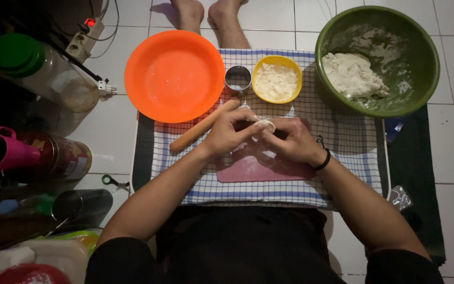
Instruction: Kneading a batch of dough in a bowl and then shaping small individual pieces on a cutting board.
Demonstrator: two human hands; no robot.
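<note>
— What is seen nearest the camera?

— A pink cutting board [261, 168] is laid on a blue-checked cloth [342, 158]. Above it a small piece of dough [265, 125] is pinched between both hands: the left hand [230, 131] is closed on it from one side, the right hand [290, 141] from the other. A black band is worn on the right wrist.

— And just past the hands?

— A wooden rolling pin [200, 128] is lying slanted on the cloth, passing under the left hand. Beyond it a round metal cutter [237, 79] is set between an orange bowl [174, 76] and a small yellow bowl [277, 79] filled with flour.

— Farther out?

— A green basin [377, 60] with a lump of dough is placed at the far right. At the left, a clear jar with a green lid [17, 52] and a round tin [61, 158] with a red and yellow label are seen on the tiles.
</note>
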